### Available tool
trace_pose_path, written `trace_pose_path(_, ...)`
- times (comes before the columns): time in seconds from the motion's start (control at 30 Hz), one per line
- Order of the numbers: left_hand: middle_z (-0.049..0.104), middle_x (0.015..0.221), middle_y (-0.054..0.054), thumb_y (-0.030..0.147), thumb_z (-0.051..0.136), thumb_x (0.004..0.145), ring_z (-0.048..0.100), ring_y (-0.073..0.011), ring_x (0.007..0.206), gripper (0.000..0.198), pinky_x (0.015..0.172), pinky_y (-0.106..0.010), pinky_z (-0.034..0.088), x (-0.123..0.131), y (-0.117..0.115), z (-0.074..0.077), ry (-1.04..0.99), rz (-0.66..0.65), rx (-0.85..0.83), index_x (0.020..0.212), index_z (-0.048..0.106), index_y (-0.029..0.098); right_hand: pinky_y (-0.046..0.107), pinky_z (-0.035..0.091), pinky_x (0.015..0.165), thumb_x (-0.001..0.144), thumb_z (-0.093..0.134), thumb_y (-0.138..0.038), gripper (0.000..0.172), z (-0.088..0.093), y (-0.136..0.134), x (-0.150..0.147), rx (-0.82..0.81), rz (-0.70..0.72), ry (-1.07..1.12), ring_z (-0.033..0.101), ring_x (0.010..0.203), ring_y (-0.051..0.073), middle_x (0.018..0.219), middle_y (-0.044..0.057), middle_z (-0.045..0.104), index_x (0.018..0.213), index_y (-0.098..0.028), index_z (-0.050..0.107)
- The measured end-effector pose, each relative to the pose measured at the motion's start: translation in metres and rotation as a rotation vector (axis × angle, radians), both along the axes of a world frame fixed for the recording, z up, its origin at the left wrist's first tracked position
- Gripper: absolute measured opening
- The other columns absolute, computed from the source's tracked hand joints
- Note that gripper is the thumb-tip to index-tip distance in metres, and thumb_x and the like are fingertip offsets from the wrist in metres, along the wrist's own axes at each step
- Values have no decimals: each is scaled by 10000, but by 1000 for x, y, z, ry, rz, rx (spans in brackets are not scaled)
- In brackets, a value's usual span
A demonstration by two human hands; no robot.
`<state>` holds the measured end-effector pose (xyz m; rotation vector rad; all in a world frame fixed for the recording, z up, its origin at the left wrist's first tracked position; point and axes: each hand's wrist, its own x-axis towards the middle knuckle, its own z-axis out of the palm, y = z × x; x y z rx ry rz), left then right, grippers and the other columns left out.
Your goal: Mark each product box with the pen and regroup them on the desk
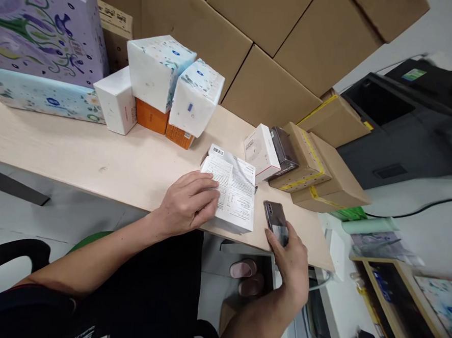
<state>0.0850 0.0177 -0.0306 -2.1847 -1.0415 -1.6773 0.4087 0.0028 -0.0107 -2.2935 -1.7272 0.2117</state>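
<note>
A white box [240,190] printed with small dark text and a barcode lies on the table close to its front edge. Over the left side of this box is my left hand [191,202], its fingers curled and pressed together against the printed face; the fingertips are partly hidden. To the right, my right hand [291,257] grips the lower end of a dark smartphone [274,218] between thumb and fingers. The phone lies back side up, cameras showing, at the table's front edge. Whether it touches the tabletop I cannot tell.
Behind the printed box stand a white power bank box [261,148], a dark box [283,147] and taped cartons [329,170]. Tissue packs [159,70] sit on orange boxes [150,116] at the back left. Large cartons [280,85] form a wall behind.
</note>
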Motion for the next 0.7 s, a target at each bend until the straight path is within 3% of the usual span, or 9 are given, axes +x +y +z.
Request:
trace_pose_path(0.07,770,1056,-122,125,661,914,748,-269,1083,114,1005,-467,630,0,0,-1,-5,-4,7,1010,719,141,566,426,1117,871,508,-701,888,-3,3,3,44,39,14,544,1340,450,1425,258,656,1533,-110,535)
trace_pose_path(0.27,771,1053,-116,124,648,918,746,-260,1084,108,1008,-449,623,1,0,-1,0,5,20,994,719,151,615,437,1096,758,604,-714,983,-8,6,-7,200,-66,-4,620,1221,462,1311,302,703,1473,-39,585)
trace_pose_path(0.37,774,1049,-119,125,643,920,746,-268,1084,104,1008,-455,621,1,0,0,9,9,16,983,721,149,622,425,1115,699,683,-688,968,-7,-3,-14,328,-129,134,630,1226,442,1311,266,712,1450,-82,612)
trace_pose_path(0.5,776,1049,-120,126,641,921,746,-269,1079,99,993,-452,626,1,0,1,12,18,24,975,720,150,524,535,974,685,758,-559,815,4,-21,-27,523,-225,712,701,1050,327,1227,161,732,1401,-189,637)
trace_pose_path(0.6,777,1050,-113,129,638,923,746,-263,1080,105,994,-445,627,1,0,1,14,28,27,987,717,157,498,564,819,816,574,-599,651,18,-33,-43,587,-92,1249,700,950,299,1190,105,729,1393,-303,635)
trace_pose_path(0.7,778,1055,-110,134,637,925,748,-260,1083,107,1004,-446,625,1,0,0,21,30,25,991,717,160,452,549,696,873,443,-683,588,29,-40,-65,460,39,1646,685,925,298,1163,98,736,1285,-351,702)
